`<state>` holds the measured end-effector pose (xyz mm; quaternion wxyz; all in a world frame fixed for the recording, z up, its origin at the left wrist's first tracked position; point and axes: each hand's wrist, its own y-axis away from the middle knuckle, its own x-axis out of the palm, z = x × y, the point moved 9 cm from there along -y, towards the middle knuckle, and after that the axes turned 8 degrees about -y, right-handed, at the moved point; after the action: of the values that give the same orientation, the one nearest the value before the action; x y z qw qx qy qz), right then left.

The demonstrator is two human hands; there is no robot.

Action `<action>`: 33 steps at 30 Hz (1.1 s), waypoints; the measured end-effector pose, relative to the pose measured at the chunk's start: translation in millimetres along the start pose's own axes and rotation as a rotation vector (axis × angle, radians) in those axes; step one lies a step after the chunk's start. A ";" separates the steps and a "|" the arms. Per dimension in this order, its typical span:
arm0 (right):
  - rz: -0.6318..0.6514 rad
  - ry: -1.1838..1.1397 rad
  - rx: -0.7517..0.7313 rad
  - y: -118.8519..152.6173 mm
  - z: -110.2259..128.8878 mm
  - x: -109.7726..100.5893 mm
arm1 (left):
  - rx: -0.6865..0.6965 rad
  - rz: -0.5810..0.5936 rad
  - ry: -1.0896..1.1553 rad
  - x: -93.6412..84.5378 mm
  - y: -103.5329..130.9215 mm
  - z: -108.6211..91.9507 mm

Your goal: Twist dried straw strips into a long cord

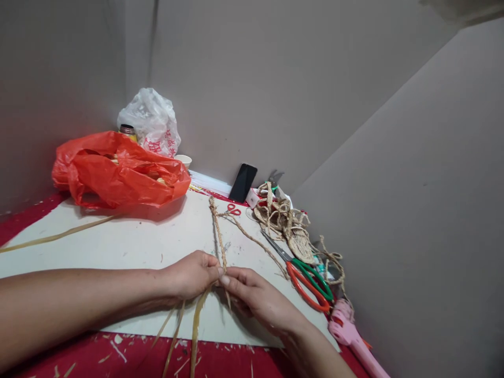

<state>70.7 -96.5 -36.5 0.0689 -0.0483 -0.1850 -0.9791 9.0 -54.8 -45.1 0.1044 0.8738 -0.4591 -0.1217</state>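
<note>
Both hands meet near the middle of the white board point(129, 247), thumbs and fingers pinched together. My left hand point(195, 275) is closed on the lower end of a braided straw cord point(219, 236), with loose flat straw strands point(197, 320) hanging below it. My right hand point(252, 291) pinches the same cord just beside the left fingertips. From there the cord runs up the board, where a thinner braided length point(258, 241) branches off to the right. The fingers partly hide the spot where the strands join.
Scissors with green and orange handles point(309, 283) lie at the right, beside woven straw pieces point(289, 223) and a pink glue gun point(352, 336). A red plastic bag point(122, 173) sits at the back left. A phone point(243, 182) leans on the grey wall point(275, 94).
</note>
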 end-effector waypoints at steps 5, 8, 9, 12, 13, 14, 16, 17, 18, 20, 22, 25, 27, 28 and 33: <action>0.050 0.119 -0.002 -0.4 8.1 -0.3 | 0.071 0.018 -0.142 -1.2 -4.4 1.2; 0.030 0.090 0.053 -2.8 0.4 -1.3 | 0.139 0.047 -0.140 1.4 -4.4 -2.5; 0.008 0.053 0.074 -3.8 -3.3 -2.4 | 0.154 0.050 -0.137 1.7 -4.0 -4.0; -0.061 -0.133 0.091 -6.1 -11.6 -4.5 | 0.163 0.043 -0.175 1.4 -3.0 -6.4; -0.076 -0.197 0.085 -6.6 -13.2 -4.5 | 0.163 0.042 -0.194 1.4 -3.0 -6.6; -0.088 -0.245 0.082 -6.8 -14.8 -4.5 | 0.163 0.042 -0.206 1.3 -3.3 -6.5; -0.108 -0.288 0.098 -5.9 -18.3 -5.2 | 0.155 0.045 -0.217 1.2 -4.4 -4.8; -0.116 -0.289 0.110 -5.0 -19.6 -6.0 | 0.144 0.040 -0.220 0.4 -5.1 -3.3; -0.116 -0.279 0.120 -4.1 -20.2 -6.3 | 0.133 0.035 -0.222 -0.4 -5.8 -1.9; -0.093 -0.246 0.123 -2.6 -18.8 -5.8 | 0.117 0.039 -0.232 -0.9 -6.6 0.0; -0.040 -0.230 0.128 -2.1 -17.8 -2.8 | 0.112 0.046 -0.250 -0.9 -7.0 0.8; 0.056 -0.302 0.174 -2.8 -21.6 3.0 | 0.125 0.052 -0.270 -1.4 -7.9 0.5; 0.110 -0.378 0.202 -3.9 -24.4 5.7 | 0.152 0.057 -0.264 -1.7 -8.2 -1.7; 0.126 -0.414 0.205 -4.6 -25.0 6.2 | 0.165 0.059 -0.263 -1.8 -8.0 -3.2; 0.076 -0.534 0.177 -5.6 -26.2 4.3 | 0.187 0.010 -0.294 -6.0 -4.4 -12.1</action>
<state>63.8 -101.6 -62.2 0.0585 -0.3052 -0.2795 -0.9085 12.8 -46.5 -34.3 -0.0448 0.8501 -0.4832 -0.2043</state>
